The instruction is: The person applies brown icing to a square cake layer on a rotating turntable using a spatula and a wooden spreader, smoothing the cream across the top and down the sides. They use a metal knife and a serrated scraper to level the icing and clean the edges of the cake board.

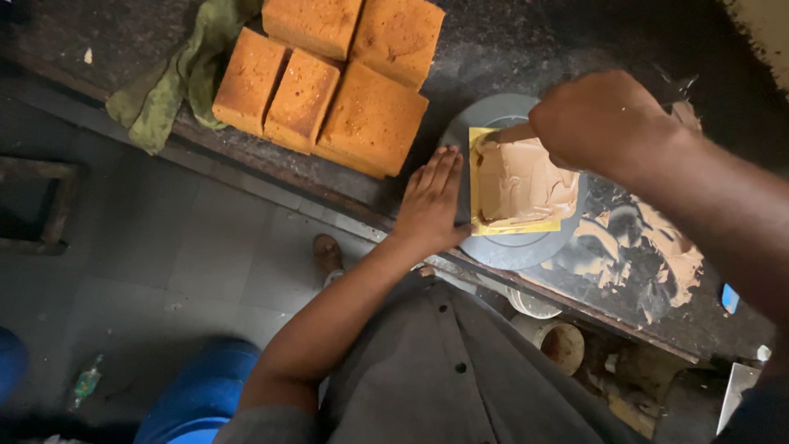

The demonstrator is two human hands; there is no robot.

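A square cake (519, 182) covered in light brown cream sits on a yellow board (475, 181) atop a grey turntable (509, 247). My left hand (433, 201) lies flat, fingers together, against the turntable's left rim beside the cake. My right hand (604, 123) is closed around a spatula (511, 134) whose blade rests on the cake's far top edge; the handle is hidden in my fist.
Several plain golden sponge cake blocks (329, 78) lie on the dark counter to the left, next to a green cloth (177, 78). Cream smears (657, 247) cover the counter at right. Below the counter edge stand a small bucket (559, 341) and a scraper (735, 390).
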